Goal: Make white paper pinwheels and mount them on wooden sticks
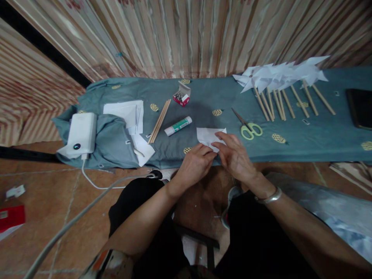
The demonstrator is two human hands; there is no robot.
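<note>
Both my hands work at a piece of white paper [207,135] near the front edge of the cloth-covered table. My left hand [197,162] pinches the paper's near edge with its fingers drawn together. From the right, my right hand [235,155] grips the same paper between thumb and fingers, a silver bracelet on its wrist. The near edge of the sheet is partly hidden behind my fingers. Just beyond it lies a glue stick [178,126], and scissors [247,126] with pale green handles rest to the right.
Wooden sticks [159,121] and an open red box [181,97] of small metal pins lie behind. Several paper pinwheels [279,79] on sticks are at back right. Paper sheets [136,112] and a white power bank [82,133] with a cable sit left; a dark phone-like device [359,108] lies right.
</note>
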